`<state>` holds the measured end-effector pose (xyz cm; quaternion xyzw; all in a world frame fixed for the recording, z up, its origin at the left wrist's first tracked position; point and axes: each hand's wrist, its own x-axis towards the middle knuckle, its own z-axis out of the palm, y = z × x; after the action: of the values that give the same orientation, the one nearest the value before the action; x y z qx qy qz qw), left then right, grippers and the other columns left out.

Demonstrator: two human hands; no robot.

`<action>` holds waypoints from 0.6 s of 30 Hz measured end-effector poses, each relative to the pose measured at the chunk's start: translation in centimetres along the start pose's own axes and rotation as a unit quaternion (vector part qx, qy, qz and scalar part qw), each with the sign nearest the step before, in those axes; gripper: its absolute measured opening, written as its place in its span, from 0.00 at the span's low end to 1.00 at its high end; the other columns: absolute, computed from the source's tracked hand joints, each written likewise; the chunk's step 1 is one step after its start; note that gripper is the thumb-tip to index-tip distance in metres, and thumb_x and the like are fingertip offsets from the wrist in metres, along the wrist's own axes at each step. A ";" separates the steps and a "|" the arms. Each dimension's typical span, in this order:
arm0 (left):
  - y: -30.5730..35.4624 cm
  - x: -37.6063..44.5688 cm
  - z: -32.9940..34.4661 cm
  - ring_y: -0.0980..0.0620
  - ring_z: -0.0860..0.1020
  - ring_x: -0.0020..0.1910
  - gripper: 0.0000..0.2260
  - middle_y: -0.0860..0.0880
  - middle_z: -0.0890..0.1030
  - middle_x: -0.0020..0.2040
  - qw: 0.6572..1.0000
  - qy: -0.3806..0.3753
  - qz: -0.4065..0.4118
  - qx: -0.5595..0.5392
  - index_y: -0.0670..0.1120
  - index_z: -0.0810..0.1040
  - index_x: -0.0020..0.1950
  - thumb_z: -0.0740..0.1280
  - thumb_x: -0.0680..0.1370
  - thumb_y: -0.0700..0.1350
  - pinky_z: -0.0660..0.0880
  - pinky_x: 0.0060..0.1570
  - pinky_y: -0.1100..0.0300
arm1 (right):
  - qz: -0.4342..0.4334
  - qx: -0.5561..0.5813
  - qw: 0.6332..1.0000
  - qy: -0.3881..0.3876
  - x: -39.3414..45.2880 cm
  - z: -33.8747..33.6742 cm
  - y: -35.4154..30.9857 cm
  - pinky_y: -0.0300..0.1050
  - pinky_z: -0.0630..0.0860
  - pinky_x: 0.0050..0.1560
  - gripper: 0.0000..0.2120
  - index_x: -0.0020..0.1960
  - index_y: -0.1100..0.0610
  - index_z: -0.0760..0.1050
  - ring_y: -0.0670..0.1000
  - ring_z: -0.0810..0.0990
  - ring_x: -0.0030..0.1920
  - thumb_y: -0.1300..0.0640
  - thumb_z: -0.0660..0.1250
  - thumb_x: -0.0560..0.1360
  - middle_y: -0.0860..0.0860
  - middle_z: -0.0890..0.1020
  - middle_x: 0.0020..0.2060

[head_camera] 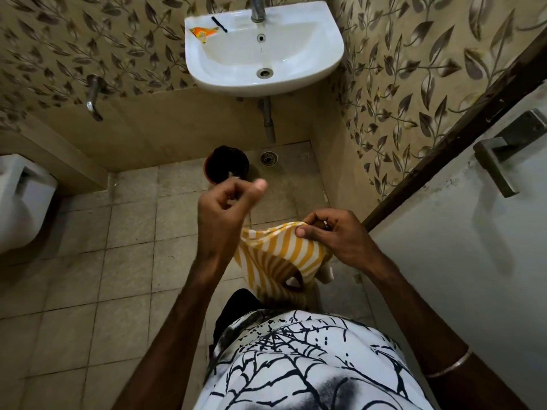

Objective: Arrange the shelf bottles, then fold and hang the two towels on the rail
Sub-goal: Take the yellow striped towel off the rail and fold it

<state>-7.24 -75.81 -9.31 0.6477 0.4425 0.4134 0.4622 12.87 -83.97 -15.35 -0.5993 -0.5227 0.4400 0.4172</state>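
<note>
Above the floor, right hand [328, 232] pinches striped towel [278, 255]; left hand [228, 202] curled, grip empty.

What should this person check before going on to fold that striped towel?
1. Right hand grips the towel edge: ok.
2. Left hand has a hold on the towel: not ok, its curled fingers hold nothing visible.
3. Towel clear of the floor: cannot tell, its lower part is hidden.
4. Towel spread flat for folding: not ok, it hangs bunched.
5. Rail within sight: not ok, none in view.
</note>
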 end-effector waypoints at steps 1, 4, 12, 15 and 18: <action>0.0 0.0 0.1 0.62 0.79 0.42 0.17 0.57 0.82 0.41 0.995 -0.063 0.001 0.078 0.50 0.81 0.49 0.69 0.71 0.62 0.75 0.39 0.69 | -0.005 0.002 1.000 0.003 0.0 0.0 -0.1 0.45 0.81 0.44 0.06 0.46 0.55 0.84 0.46 0.85 0.44 0.52 0.74 0.73 0.47 0.86 0.41; -0.1 0.1 0.4 0.63 0.80 0.46 0.35 0.58 0.82 0.52 0.939 -0.242 -0.034 0.244 0.54 0.78 0.64 0.71 0.62 0.72 0.78 0.39 0.69 | -0.036 -0.021 0.999 0.008 0.1 -0.1 -0.5 0.41 0.79 0.41 0.08 0.46 0.56 0.84 0.45 0.84 0.42 0.52 0.74 0.73 0.46 0.85 0.39; -0.6 0.0 0.2 0.61 0.82 0.37 0.15 0.55 0.86 0.43 0.907 -0.243 0.121 0.320 0.53 0.85 0.54 0.65 0.75 0.59 0.80 0.37 0.54 | 0.007 0.017 0.999 -0.034 -0.1 -1.0 -0.4 0.47 0.82 0.48 0.14 0.51 0.56 0.83 0.51 0.85 0.48 0.47 0.70 0.73 0.53 0.86 0.46; -0.8 -0.3 0.1 0.60 0.83 0.39 0.17 0.55 0.87 0.44 0.908 -0.231 0.132 0.323 0.53 0.85 0.54 0.64 0.74 0.60 0.81 0.38 0.54 | 0.048 0.013 0.997 -0.065 0.1 -1.2 0.4 0.47 0.81 0.51 0.14 0.54 0.54 0.83 0.50 0.84 0.50 0.47 0.66 0.76 0.52 0.85 0.47; -0.9 -0.4 -0.4 0.60 0.83 0.39 0.19 0.55 0.87 0.44 0.919 -0.203 0.124 0.313 0.54 0.85 0.53 0.63 0.73 0.63 0.81 0.38 0.55 | 0.069 -0.060 0.991 -0.093 0.3 -1.4 1.5 0.50 0.81 0.55 0.08 0.55 0.51 0.83 0.45 0.83 0.51 0.53 0.67 0.79 0.47 0.85 0.49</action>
<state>-7.91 -75.91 -10.13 0.8794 0.3619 0.1673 0.2603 14.63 -83.84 -16.40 -0.6144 -0.5424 0.4891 0.2985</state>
